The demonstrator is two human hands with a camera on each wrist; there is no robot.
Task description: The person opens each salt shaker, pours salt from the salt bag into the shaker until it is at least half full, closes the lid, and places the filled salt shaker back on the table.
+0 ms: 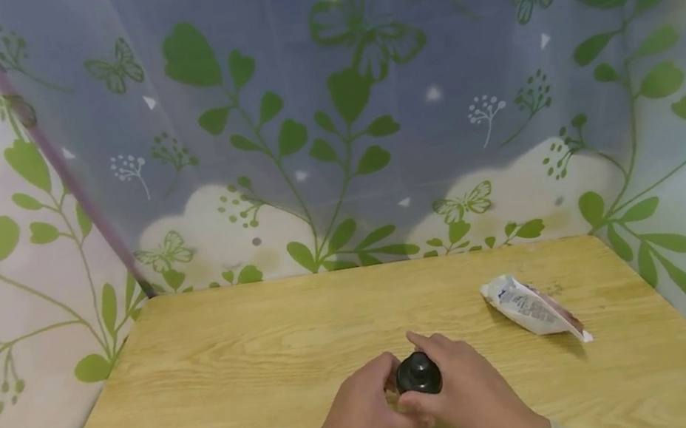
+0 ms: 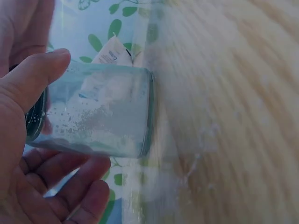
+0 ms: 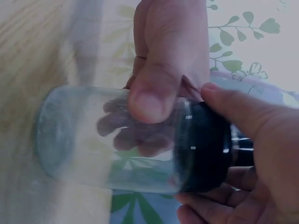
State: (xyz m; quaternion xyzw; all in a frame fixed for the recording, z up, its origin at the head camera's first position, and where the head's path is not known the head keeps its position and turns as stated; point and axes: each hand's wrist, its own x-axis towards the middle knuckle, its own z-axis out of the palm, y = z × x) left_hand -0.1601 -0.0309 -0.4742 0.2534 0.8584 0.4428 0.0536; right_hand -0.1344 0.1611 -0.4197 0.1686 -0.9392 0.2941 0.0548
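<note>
A clear glass jar (image 2: 100, 112) with a black knobbed lid (image 1: 419, 375) is between my two hands, above the near part of the table. My left hand (image 1: 362, 407) holds the glass body, its thumb on the near side and fingers behind, seen through the glass in the right wrist view. Around the black lid (image 3: 203, 149) curl the thumb and fingers of my right hand (image 1: 468, 390). Small pale specks or droplets mark the glass in the left wrist view. Seen from the head, the hands hide most of the jar's body.
A crumpled white packet (image 1: 529, 308) with printing lies on the table's right side, beyond my right hand. The wood-patterned tabletop (image 1: 256, 347) ends at leaf-and-butterfly printed curtains (image 1: 275, 127) at the back and both sides.
</note>
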